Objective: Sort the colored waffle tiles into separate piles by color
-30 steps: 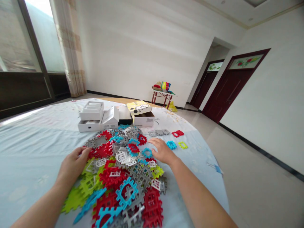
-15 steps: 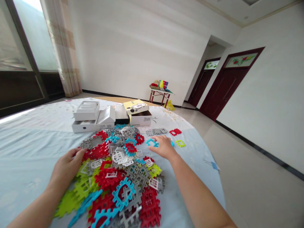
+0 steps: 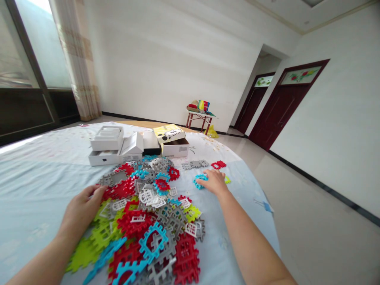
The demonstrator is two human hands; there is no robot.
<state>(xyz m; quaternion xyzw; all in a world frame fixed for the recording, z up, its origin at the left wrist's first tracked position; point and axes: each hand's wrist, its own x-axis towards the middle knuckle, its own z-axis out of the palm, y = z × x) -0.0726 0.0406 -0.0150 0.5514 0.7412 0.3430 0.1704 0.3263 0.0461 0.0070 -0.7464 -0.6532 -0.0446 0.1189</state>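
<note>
A heap of interlocking plastic tiles (image 3: 148, 221) in red, grey, blue, green and white lies on a pale blue cloth (image 3: 35, 186). My left hand (image 3: 80, 209) rests with curled fingers on the heap's left edge, touching red and green tiles. My right hand (image 3: 215, 182) reaches to the right of the heap, its fingers closed on a small blue ring-shaped tile (image 3: 199, 181) just above the cloth. A yellow-green tile (image 3: 227, 180) peeks out beside that hand. Red tiles (image 3: 219, 164) and a row of grey tiles (image 3: 195, 164) lie beyond it.
White boxes (image 3: 111, 146), a black box and a yellow-lidded box (image 3: 173, 140) stand behind the heap. The cloth's edge drops to the tiled floor on the right. A small red table (image 3: 200, 118) with coloured things stands by the far wall, dark doors (image 3: 276, 111) to its right.
My right hand has carried the blue ring tile out of the heap and to the right, near the separate tiles. My left hand has stayed on the heap's left edge.
</note>
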